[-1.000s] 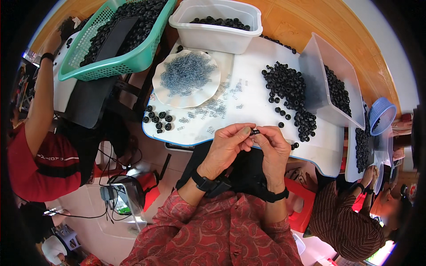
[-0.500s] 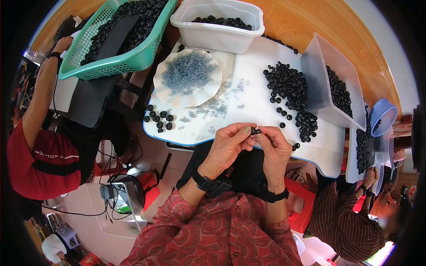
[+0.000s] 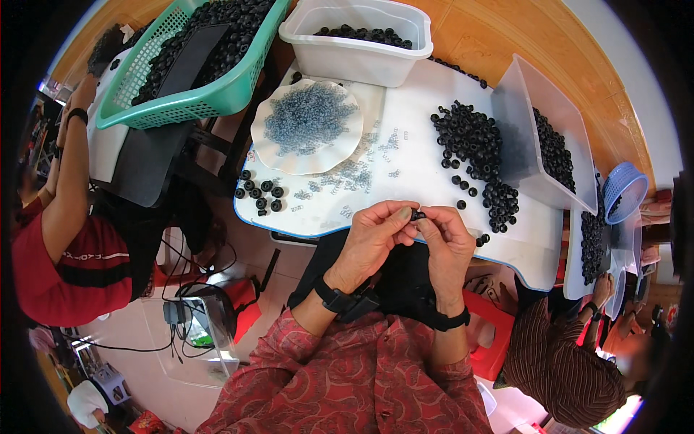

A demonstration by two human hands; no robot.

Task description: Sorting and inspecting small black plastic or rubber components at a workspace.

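Note:
My left hand (image 3: 370, 244) and my right hand (image 3: 450, 249) meet just over the table's near edge, both closed in a pinch. Between their fingertips is a small black round plastic piece (image 3: 417, 215), partly covered by the thumbs. Beyond the hands, to the left, a white wavy-rimmed plate (image 3: 262, 147) bears a heap of small metal coil springs (image 3: 307, 119). Loose springs (image 3: 350, 176) lie beside it. A small group of black pieces (image 3: 262, 194) stands at the table's left corner. To the right lies a bigger pile of black pieces (image 3: 470, 141).
A white tub (image 3: 354, 61) and a translucent bin (image 3: 531, 170), both with black pieces, stand on the table (image 3: 412, 145). A green basket (image 3: 181, 108) full of black pieces is at the left. People work on both sides. Cables (image 3: 177, 311) hang at the lower left.
My hands keep nearly the same pinch on the black piece, with only slight finger movement. The arm of the person at the left has shifted.

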